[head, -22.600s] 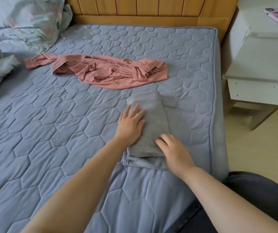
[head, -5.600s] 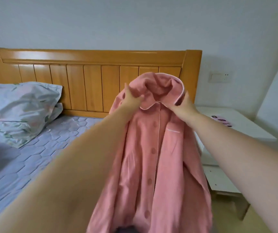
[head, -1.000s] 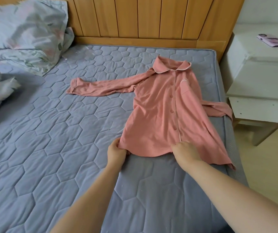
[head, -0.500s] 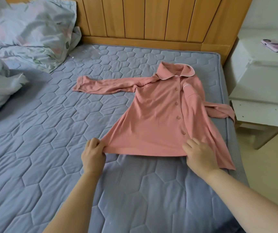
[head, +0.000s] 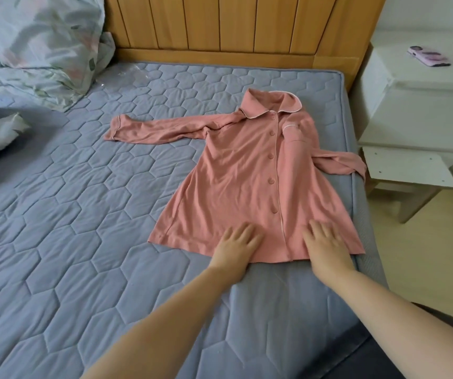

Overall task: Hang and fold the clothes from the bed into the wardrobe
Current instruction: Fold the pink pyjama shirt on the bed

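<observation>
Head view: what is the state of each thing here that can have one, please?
Pink shirt: spread flat on the mattress, front up, buttoned.
Sleeve at image left: stretched flat.
Sleeve at image right: bunched at the mattress edge.
Left hand: open, flat on the shirt.
Right hand: open, flat on the shirt.
Phone: lying on the bedside table.
Bedding: crumpled by the headboard.

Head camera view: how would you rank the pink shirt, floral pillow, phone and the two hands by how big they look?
1. pink shirt
2. floral pillow, though the frame cuts it off
3. left hand and right hand, which look alike and lie nearest the camera
4. phone, farther away
</observation>
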A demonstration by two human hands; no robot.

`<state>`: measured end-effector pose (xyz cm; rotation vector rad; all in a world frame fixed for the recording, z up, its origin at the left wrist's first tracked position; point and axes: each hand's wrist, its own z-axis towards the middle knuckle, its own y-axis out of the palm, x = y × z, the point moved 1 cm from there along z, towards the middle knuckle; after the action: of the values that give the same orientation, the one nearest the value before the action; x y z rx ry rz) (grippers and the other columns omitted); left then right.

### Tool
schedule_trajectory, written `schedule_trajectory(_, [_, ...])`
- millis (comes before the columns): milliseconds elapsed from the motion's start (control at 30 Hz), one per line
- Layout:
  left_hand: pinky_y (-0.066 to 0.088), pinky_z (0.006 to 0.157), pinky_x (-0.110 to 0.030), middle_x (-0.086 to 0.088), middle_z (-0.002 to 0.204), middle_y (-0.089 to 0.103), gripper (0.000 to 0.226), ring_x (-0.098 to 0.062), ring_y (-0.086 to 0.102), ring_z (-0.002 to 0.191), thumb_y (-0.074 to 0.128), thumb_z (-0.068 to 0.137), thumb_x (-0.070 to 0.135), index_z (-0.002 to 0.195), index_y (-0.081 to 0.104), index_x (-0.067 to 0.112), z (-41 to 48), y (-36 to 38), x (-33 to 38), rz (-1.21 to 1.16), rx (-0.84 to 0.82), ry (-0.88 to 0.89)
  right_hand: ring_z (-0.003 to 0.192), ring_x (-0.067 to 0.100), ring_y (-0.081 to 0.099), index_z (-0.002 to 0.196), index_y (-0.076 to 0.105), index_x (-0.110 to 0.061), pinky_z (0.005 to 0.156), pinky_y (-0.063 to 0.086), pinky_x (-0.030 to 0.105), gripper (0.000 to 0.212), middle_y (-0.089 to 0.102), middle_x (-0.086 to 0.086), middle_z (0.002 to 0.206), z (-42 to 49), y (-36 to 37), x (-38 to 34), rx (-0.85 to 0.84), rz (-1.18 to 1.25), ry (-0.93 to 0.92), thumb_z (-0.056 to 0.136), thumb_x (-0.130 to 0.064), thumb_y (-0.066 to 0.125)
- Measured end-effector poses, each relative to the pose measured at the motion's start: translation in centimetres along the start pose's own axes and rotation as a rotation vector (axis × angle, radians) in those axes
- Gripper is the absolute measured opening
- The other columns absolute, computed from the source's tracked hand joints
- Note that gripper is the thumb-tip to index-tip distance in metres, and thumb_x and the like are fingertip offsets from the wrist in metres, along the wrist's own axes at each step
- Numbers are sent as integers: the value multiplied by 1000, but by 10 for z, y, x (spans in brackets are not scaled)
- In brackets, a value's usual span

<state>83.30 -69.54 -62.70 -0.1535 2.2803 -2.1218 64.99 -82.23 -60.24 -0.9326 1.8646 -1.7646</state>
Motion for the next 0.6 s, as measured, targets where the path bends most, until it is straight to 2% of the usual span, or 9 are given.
schedule_trajectory(67, [17, 114, -47, -7, 156, 18, 92, -26, 13, 144, 63, 74, 9, 151, 15, 21, 15, 0, 27, -25, 15, 53, 143, 29, 17, 149, 16, -15, 115, 21, 44, 81, 16, 12, 154, -2, 1, 21, -13, -7, 157, 80, -1, 57])
schedule_trajectory(133, [20, 113, -46, -7, 156, 19, 89, -27, 15, 144, 63, 76, 10, 151, 17, 20, 30, -2, 49, -51, 37, 69, 140, 32, 24, 150, 15, -14, 112, 25, 44, 69, 20, 17, 154, -6, 4, 42, -12, 68, 318, 89, -4, 47])
schedule_trajectory(233, [37, 103, -43, -11, 145, 40, 74, -30, 36, 134, 66, 73, 9, 141, 39, 11, 49, -10, 73, -86, 81, 56, 108, 34, 55, 141, 39, -11, 89, 44, 39, 53, 56, 17, 124, -11, 11, 69, -15, 286, 383, 88, -3, 47])
schedule_trajectory(300, [52, 68, -34, -8, 100, 68, 51, -29, 64, 93, 77, 54, 6, 104, 68, 9, 55, -20, 83, -74, 152, 94, 91, 38, 59, 116, 61, -6, 74, 46, 39, 37, 64, 18, 104, -14, 8, 74, 59, 352, 363, 82, 3, 51])
schedule_trajectory(333, [48, 50, -27, -2, 73, 67, 42, -24, 65, 70, 81, 39, 7, 79, 71, 13, 56, -25, 86, -16, 169, 102, 86, 40, 59, 107, 66, -3, 69, 45, 40, 33, 64, 19, 99, -15, 5, 74, 122, 388, 362, 78, 6, 53])
schedule_trajectory(400, [36, 33, -21, 1, 51, 57, 38, -22, 58, 48, 83, 25, 6, 55, 62, 16, 58, -32, 83, -41, 250, 104, 75, 41, 56, 91, 68, 3, 60, 42, 41, 28, 61, 22, 87, -17, -3, 76, 307, 476, 363, 67, 13, 58])
schedule_trajectory(467, [34, 31, -22, -3, 54, 56, 32, -24, 56, 47, 83, 36, 1, 56, 60, 11, 61, -37, 74, -186, 368, 91, 65, 38, 52, 76, 66, 6, 53, 40, 40, 26, 55, 22, 74, -22, -12, 83, 554, 505, 378, 55, 18, 58])
schedule_trajectory(533, [35, 34, -23, -5, 58, 55, 27, -25, 55, 50, 79, 43, -1, 59, 60, 9, 62, -39, 68, -219, 410, 82, 65, 37, 51, 71, 65, 5, 55, 39, 40, 29, 53, 20, 70, -29, -16, 89, 659, 460, 398, 48, 19, 56])
schedule_trajectory(600, [38, 38, -24, -6, 62, 57, 24, -25, 56, 55, 77, 45, 0, 63, 63, 9, 61, -35, 68, -134, 326, 184, 74, 37, 54, 75, 68, 0, 62, 39, 39, 29, 56, 17, 75, -31, -15, 89, 416, 330, 384, 53, 16, 59])
